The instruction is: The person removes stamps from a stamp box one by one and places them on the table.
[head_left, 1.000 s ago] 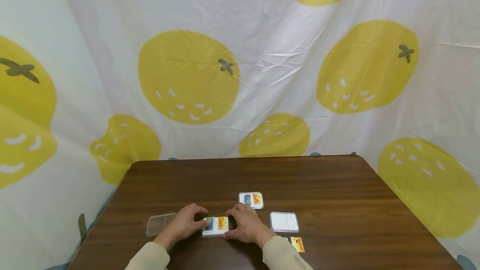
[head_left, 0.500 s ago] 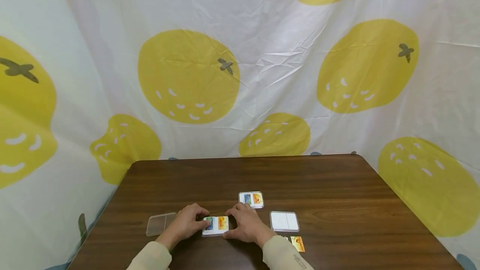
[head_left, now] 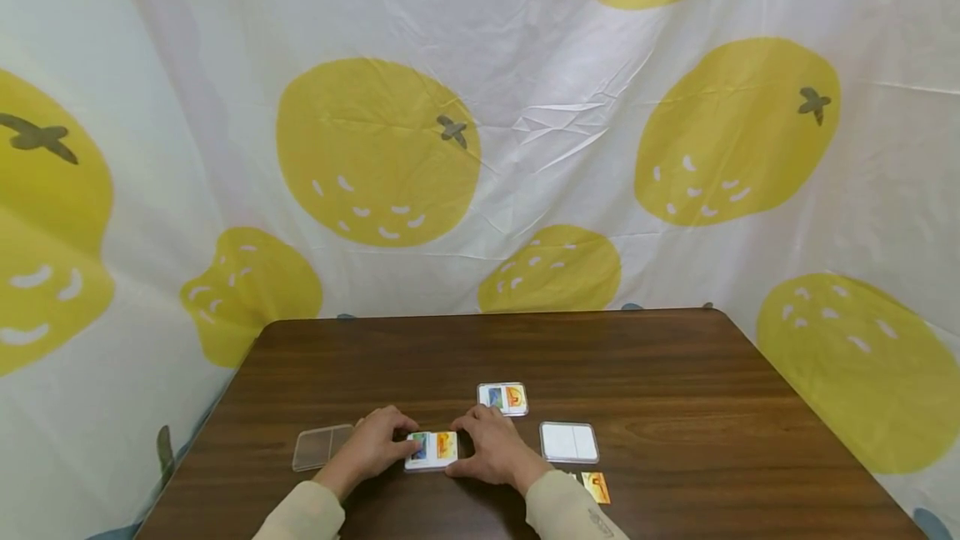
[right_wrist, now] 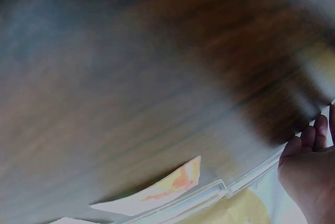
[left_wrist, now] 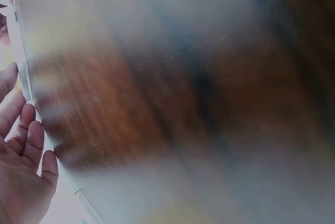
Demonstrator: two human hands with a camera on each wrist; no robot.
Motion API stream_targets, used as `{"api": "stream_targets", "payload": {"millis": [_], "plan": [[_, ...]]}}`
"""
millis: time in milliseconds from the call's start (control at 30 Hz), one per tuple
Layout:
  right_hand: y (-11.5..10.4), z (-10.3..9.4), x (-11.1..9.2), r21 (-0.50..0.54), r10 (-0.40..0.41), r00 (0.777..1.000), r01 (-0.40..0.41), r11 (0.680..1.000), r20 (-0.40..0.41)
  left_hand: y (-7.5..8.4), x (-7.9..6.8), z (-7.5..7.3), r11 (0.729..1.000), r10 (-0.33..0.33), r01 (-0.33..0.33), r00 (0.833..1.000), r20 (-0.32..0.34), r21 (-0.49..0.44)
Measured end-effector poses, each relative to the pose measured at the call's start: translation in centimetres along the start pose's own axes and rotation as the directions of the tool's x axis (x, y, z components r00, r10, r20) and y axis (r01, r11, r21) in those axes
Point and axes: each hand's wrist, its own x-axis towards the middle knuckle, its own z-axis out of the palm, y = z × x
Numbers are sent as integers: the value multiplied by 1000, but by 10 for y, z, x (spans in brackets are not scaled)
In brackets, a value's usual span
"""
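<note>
In the head view, a flat white case (head_left: 431,462) with a blue-green and an orange picture lies between both hands. The left hand (head_left: 372,444) holds it from the left, thumb over the blue-green picture and forefinger near the far corner. From the right side, the right hand (head_left: 492,450) spans the short edge, thumb at the near corner and fingers at the far one. Fingertips of the left hand (left_wrist: 23,161) rest along the table in the left wrist view. The right wrist view catches the right hand (right_wrist: 311,169) low at its edge, the case hidden there.
A clear empty cover (head_left: 313,450) lies left of the left hand, partly covered by it. Beyond the right hand sits a similar filled case (head_left: 502,388). To the right are a case with blank white panels (head_left: 568,443) and a small orange picture paper (head_left: 596,487) on the brown table (head_left: 675,373).
</note>
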Motion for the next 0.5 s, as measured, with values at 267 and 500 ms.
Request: {"api": "stream_targets", "payload": {"millis": [267,500], "plan": [[1,0,0,-7,3,1000,-3,1000,-1,1,0,0,1000,-9,9,1000,-11,18],[1,0,1,-6,8,1000,-8,1000,9,2,0,0,1000,-30,30,999,-25,2]]}}
